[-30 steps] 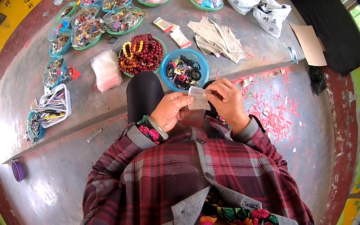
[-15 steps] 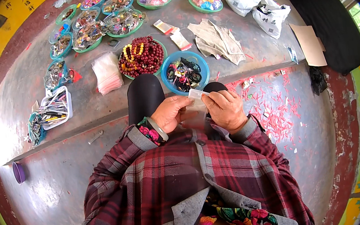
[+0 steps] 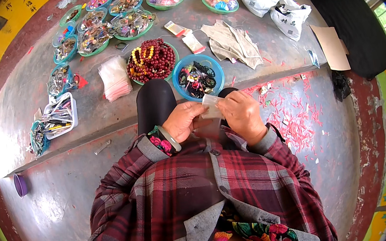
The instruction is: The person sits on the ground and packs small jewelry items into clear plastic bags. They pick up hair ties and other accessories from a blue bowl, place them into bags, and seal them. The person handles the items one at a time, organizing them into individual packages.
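Observation:
Between my hands, above my lap, is a small clear plastic bag point(image 3: 211, 110) with a pale top edge. My left hand point(image 3: 179, 123) pinches its left side between thumb and fingers; a pale bangle circles that wrist. My right hand point(image 3: 243, 115) has its fingers closed on the bag's right side, knuckles up. Whether anything is inside the bag I cannot make out. Just beyond my hands stands a blue bowl point(image 3: 220, 70) of dark bead strings and small packets. Left of it, a green bowl point(image 3: 177, 57) holds dark red and yellow bead strands.
A stack of clear bags point(image 3: 115, 79) lies left of the beads. Further off are a beige cloth point(image 3: 231, 42), several bowls of bagged trinkets and white plastic bags point(image 3: 291, 20). A white tray point(image 3: 74, 111) holds pens or tools. Red scraps point(image 3: 295, 121) litter the lower floor.
My right hand has turned a little and its fingers have shifted along the bag's right edge. The left hand keeps its hold almost unmoved.

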A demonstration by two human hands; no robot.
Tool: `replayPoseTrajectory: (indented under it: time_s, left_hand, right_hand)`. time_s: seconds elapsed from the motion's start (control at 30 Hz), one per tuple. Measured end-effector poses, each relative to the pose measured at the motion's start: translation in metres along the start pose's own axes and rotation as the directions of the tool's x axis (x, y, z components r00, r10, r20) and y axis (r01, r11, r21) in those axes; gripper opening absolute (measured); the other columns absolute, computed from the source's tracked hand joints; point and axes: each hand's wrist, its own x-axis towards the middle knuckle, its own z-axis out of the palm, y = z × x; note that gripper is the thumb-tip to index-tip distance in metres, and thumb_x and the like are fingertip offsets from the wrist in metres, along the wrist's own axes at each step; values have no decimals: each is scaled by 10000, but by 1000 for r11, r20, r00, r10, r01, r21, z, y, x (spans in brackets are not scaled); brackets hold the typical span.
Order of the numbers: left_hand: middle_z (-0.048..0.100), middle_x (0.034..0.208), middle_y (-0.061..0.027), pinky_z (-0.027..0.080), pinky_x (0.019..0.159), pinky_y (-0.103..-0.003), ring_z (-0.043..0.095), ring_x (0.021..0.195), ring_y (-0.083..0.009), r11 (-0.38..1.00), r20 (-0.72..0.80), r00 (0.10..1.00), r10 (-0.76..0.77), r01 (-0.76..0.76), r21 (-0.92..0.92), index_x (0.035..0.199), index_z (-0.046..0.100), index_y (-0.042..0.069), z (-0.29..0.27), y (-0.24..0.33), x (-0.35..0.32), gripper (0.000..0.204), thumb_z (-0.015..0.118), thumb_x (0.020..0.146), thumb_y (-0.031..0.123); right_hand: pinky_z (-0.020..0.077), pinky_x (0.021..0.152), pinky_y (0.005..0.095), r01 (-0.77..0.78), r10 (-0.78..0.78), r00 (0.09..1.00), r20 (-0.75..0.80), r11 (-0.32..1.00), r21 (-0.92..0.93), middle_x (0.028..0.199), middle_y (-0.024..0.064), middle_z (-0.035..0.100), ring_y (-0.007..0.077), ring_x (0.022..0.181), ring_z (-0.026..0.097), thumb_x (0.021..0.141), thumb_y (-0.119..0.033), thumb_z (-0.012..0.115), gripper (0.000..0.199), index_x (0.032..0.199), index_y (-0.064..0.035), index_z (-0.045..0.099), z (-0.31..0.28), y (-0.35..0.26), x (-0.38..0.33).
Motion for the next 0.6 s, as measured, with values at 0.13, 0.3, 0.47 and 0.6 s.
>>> replayPoseTrajectory:
  time_s: [0.13,0.3,0.47,0.6]
  left_hand:
    - [607,1004,-47,507,813,-309,594,928,-154,1000,-13,1000,2,-2,-3,1052,573,22,-1,2,-1,214,546,897,167]
    - [614,924,-69,533,696,-291,621,804,-146,998,-55,998,19,-22,-56,990,585,-12,3,3,-1,187,562,881,139]
    - [606,900,-44,531,697,-284,614,785,-145,997,3,1000,2,-2,-78,1006,591,-1,4,4,-2,189,561,877,133]
    - [605,916,-34,529,711,-287,606,821,-140,996,23,1000,13,-11,-85,1010,595,7,-2,2,2,190,567,877,141]
  right_hand:
    - [420,561,324,209,-193,978,81,936,-283,797,26,520,185,660,527,694,-124,594,198,889,-96,615,-1,-1,-3]
    - [434,582,315,225,-205,974,95,914,-339,901,18,520,168,694,527,699,-133,601,266,962,-106,632,0,-6,-5]
    - [452,556,318,263,-278,960,-29,934,-241,913,28,536,181,679,537,669,-92,671,237,900,-139,692,6,-6,-4]
    - [452,596,299,127,-129,991,-35,991,-34,949,36,535,176,702,545,637,-112,676,251,887,-107,664,7,-3,-10]
